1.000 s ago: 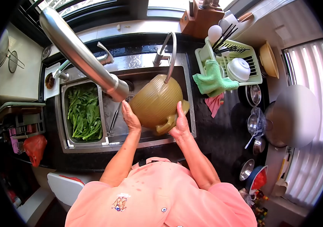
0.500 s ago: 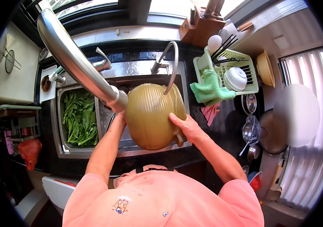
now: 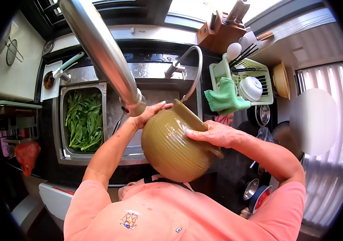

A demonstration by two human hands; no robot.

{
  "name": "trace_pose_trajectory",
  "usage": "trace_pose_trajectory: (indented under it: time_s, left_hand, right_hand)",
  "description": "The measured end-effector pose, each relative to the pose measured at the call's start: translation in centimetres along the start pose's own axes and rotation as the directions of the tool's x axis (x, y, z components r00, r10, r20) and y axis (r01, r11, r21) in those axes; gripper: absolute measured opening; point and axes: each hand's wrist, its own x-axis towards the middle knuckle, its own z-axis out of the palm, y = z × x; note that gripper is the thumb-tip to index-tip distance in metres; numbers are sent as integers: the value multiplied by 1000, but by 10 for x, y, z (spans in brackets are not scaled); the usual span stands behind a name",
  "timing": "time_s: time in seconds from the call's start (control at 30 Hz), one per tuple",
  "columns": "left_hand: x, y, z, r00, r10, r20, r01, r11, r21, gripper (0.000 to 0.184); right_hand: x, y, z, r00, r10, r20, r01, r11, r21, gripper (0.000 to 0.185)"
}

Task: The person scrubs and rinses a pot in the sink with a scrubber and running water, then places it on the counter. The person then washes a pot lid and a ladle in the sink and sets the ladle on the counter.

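Between my two hands is a ribbed, olive-brown clay pot [image 3: 175, 148], tilted over the front edge of the steel sink [image 3: 129, 160] with its rim facing away from me. My left hand [image 3: 150, 114] grips the pot's left side near the rim; part of its fingers is hidden. On the right, my right hand [image 3: 215, 134] clasps the upper wall, thumb lying on the ribs, just above a short stub on the pot. A thin curved tap [image 3: 199, 66] ends right at the rim; I cannot make out whether water runs from it. The pot's inside is hidden.
A large steel faucet [image 3: 107, 52] hangs close in front, beside my left hand. Leafy greens [image 3: 85, 120] fill the left basin. To the right stand a green dish rack [image 3: 266, 76] with a white bowl [image 3: 250, 88], a green cloth [image 3: 225, 96] and a knife block [image 3: 221, 32].
The pot has come nearer my body and slightly right, its rim swinging to face away from me. My right hand has moved up along its wall; both hands still hold it.
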Motion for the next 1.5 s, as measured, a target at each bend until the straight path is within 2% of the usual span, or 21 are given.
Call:
trace_pose_trajectory:
  time_s: [0.1, 0.13, 0.17, 0.23, 0.27, 0.33, 0.4, 0.5, 0.53, 0.63, 0.67, 0.73, 0.83, 0.9, 0.97, 1.03, 1.17, 1.2, 1.37, 1.47, 1.5]
  left_hand:
    - [-1, -26, -4, 962, -56, -268, 42, 997, -59, 67]
    - [1, -34, -9, 981, -55, -187, 23, 985, -172, 71]
    - [-1, -40, -12, 979, -37, -202, -2, 982, -191, 67]
    - [-14, -37, 3, 972, -5, -235, -50, 972, -229, 61]
    - [-14, -43, -2, 960, 10, -279, -81, 966, -245, 48]
    - [-23, -41, 5, 930, 87, -356, -182, 952, -244, 41]
    - [-35, -35, 15, 900, 148, -409, -278, 919, -279, 32]
    - [-50, -24, 10, 896, 167, -412, -319, 887, -333, 33]
    - [-55, -19, 1, 942, 122, -312, -258, 859, -442, 31]
    - [-59, -6, 2, 889, 88, -449, -312, 834, -455, 29]
    - [-65, -3, 5, 909, 125, -398, -309, 841, -444, 29]
    - [-75, -4, -1, 865, 210, -457, -385, 860, -334, 30]
    - [-89, -8, -9, 761, 272, -590, -427, 894, -138, 31]
    - [-96, -10, -10, 672, 305, -675, -410, 912, 3, 32]
    - [-99, -12, -5, 648, 297, -701, -358, 931, 64, 34]
    - [-99, -13, 1, 617, 309, -724, -309, 941, 138, 35]
    - [-82, -27, -4, 574, 394, -718, -362, 909, 209, 41]
    - [-77, -30, -9, 570, 394, -721, -351, 910, 220, 67]
    - [-55, -41, -9, 533, 417, -736, -287, 908, 307, 116]
    - [-48, -49, -14, 538, 426, -727, -281, 904, 322, 117]
    - [-48, -51, -9, 524, 427, -737, -277, 903, 327, 110]
  right_hand:
    - [-13, -13, 3, 993, -92, 76, 100, 988, -119, 73]
    - [-7, -6, 8, 989, -110, 96, 123, 981, -149, 72]
    - [-10, -13, 5, 991, 31, 126, 16, 934, -356, 70]
    - [-19, -22, 14, 989, -65, 135, 122, 875, -469, 62]
    - [-18, -19, 18, 985, -102, 141, 165, 802, -574, 59]
    - [-13, -12, 26, 970, -174, 173, 244, 613, -751, 54]
    - [-10, -12, 30, 962, -192, 195, 269, 524, -808, 50]
    - [-2, -5, 32, 930, -285, 233, 341, 432, -835, 46]
    - [3, -1, 32, 913, -326, 245, 370, 408, -835, 45]
    - [15, 1, 34, 900, -294, 322, 397, 246, -884, 43]
    - [19, 5, 32, 890, -324, 321, 403, 233, -885, 42]
    - [32, 20, 29, 869, -377, 321, 420, 218, -881, 40]
    - [68, 53, 15, 756, -527, 389, 509, 99, -855, 38]
    - [92, 67, 5, 716, -584, 383, 502, 49, -863, 34]
    - [122, 83, 1, 650, -644, 403, 478, -66, -876, 23]
    - [143, 96, 4, 649, -660, 378, 436, -85, -896, 14]
    - [187, 126, 10, 645, -687, 335, 384, -88, -919, 9]
    - [201, 137, 14, 658, -690, 302, 375, -48, -926, 11]
    - [246, 167, 20, 665, -713, 224, 332, 14, -943, 12]
    - [255, 176, 23, 669, -722, 176, 307, 52, -950, 12]
    - [252, 175, 24, 680, -712, 175, 306, 59, -950, 13]
